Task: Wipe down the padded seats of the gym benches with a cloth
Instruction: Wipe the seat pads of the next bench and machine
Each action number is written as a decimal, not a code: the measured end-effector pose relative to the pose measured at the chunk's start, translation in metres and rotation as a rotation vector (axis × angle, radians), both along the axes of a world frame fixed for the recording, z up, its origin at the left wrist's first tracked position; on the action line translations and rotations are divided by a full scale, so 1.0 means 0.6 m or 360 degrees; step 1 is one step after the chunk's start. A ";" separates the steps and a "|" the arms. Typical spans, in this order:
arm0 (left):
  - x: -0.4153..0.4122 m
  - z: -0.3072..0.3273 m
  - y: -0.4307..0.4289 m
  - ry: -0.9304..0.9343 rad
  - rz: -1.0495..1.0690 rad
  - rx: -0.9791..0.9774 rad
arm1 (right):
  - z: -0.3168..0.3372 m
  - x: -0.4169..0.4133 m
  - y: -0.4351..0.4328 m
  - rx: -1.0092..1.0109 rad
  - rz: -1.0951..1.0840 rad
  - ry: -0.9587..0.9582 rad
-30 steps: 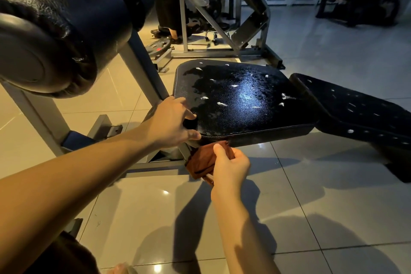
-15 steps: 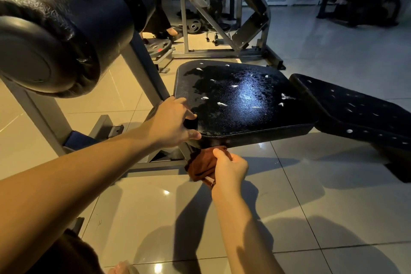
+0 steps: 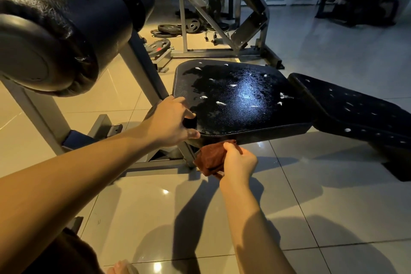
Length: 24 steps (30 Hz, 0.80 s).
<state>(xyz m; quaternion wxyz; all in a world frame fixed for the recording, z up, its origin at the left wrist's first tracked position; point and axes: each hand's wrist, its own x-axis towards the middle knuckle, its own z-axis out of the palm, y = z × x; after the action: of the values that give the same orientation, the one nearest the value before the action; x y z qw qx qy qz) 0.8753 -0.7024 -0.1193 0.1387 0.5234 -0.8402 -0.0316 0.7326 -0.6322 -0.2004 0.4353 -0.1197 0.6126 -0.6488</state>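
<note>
Head view: the seat (image 3: 240, 100) is 1 squarish black pad with rounded corners; its pebbled vinyl carries a wet sheen and white flecks. The left hand (image 3: 171, 122) has its grip closed on the near left corner, thumb on the front edge. The right hand (image 3: 239, 159) has its grip closed round a bunched rust-brown cloth (image 3: 209, 158) just below that edge. The floor (image 3: 311, 184) is glossy tile.

Two hands (image 3: 171, 122) (image 3: 239, 160), one cloth (image 3: 208, 159), one seat (image 3: 244, 100), one backrest (image 3: 355, 113), two rollers (image 3: 55, 35) (image 3: 138, 0)
</note>
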 end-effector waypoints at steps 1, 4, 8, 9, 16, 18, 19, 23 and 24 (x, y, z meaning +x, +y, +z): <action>0.001 -0.001 0.001 0.0016 0.0000 0.0004 | 0.001 -0.007 0.001 0.0023 0.0010 -0.0026; -0.001 0.001 0.001 0.0007 -0.0008 0.0020 | -0.002 -0.015 -0.003 -0.0009 -0.0015 0.0042; 0.000 -0.001 -0.002 -0.0013 0.0025 0.0010 | -0.014 -0.016 -0.004 0.0058 -0.0055 -0.0016; 0.001 -0.003 -0.001 0.0000 0.0025 0.0015 | -0.013 -0.021 -0.002 0.0044 -0.0072 -0.0027; 0.002 -0.004 -0.005 -0.0015 0.0014 0.0019 | -0.019 -0.031 -0.005 0.0067 -0.0061 -0.0018; 0.003 -0.005 -0.005 -0.0007 0.0006 0.0032 | -0.023 -0.039 -0.005 0.0060 -0.0058 0.0036; 0.004 -0.004 -0.007 -0.0007 0.0000 0.0028 | -0.023 -0.035 -0.006 0.0032 -0.0058 0.0080; 0.004 -0.005 -0.008 -0.0004 -0.0007 0.0019 | -0.036 -0.026 -0.006 0.0074 -0.0060 0.0135; 0.004 -0.006 -0.008 0.0001 -0.0011 0.0024 | -0.041 -0.031 -0.007 0.0095 -0.0074 0.0156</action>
<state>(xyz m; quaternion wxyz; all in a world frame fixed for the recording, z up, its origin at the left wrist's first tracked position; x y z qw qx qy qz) 0.8780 -0.7070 -0.1227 0.1347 0.5216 -0.8416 -0.0386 0.7138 -0.6362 -0.2248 0.3930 -0.1242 0.6548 -0.6336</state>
